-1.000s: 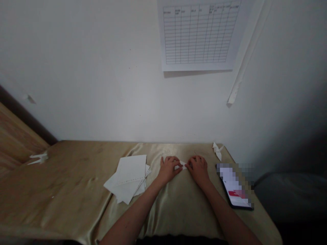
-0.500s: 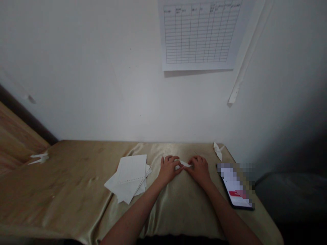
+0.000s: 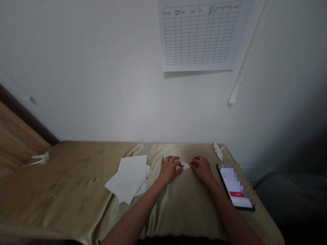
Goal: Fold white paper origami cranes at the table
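Between my two hands lies a small folded piece of white paper (image 3: 185,165), pointed toward the right, on the cloth-covered table. My left hand (image 3: 169,169) grips its left part, thumb and index finger curled together and the other fingers raised. At the paper's right tip, my right hand (image 3: 201,167) pinches with thumb and index finger. Part of the paper is hidden behind the left fingers. A stack of white paper sheets (image 3: 130,177) lies left of my left forearm, its sheets turned at different angles.
A phone (image 3: 233,190) with a lit screen lies right of my right forearm. Behind it sits a folded paper figure (image 3: 218,151), and another white folded paper piece (image 3: 40,158) lies far left. A satin tablecloth (image 3: 74,183) covers the table up to the wall.
My right thumb and index finger have shifted slightly right, to the paper's tip, and more of the paper shows between my hands. My left hand stays in place.
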The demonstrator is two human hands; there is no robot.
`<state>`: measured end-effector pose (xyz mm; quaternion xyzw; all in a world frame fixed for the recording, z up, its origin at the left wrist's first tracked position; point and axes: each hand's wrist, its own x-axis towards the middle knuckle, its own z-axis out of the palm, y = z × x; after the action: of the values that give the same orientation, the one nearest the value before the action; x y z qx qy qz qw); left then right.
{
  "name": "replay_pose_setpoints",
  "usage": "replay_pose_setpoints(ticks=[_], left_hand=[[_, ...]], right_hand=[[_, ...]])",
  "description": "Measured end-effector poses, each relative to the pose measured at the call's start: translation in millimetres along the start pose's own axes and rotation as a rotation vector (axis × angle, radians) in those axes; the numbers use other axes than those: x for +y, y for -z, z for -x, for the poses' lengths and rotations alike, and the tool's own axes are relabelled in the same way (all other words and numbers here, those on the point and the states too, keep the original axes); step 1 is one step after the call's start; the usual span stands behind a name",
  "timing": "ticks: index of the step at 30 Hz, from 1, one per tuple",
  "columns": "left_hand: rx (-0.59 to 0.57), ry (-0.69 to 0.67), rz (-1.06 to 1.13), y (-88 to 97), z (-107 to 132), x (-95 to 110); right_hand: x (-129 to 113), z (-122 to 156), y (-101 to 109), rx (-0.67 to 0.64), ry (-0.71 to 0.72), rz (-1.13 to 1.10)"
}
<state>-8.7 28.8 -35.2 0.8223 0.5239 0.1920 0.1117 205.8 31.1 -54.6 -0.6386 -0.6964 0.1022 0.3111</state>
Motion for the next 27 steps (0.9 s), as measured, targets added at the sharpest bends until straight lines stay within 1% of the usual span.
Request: replay_pose_setpoints(ticks=[6,11,16,18,21,27], left_hand=[[-0.001,0.003,0.005,1.0,1,0],[-0.008,0.004,-0.007,1.4,1,1],[-0.015,0.017,-0.005,1.1,1,2],[-0.017,0.024,-0.004,0.9,1,2],[0.005,0.03,-0.003,1.0,1,5],[0.038,0.076,-0.005,2.1,1,17]], right_hand=[[2,-2,2,-0.027,0.004,0.009],[0,-3,7,-0.11,-0.019,-0.004],[-1,-2,10,-0.142,0.0,0.015],[-3,0,11,-0.138,0.029,0.015],[-8,4,9,-0.092,0.05,0.053],[-22,12,3,-0.016,0.064,0.135]])
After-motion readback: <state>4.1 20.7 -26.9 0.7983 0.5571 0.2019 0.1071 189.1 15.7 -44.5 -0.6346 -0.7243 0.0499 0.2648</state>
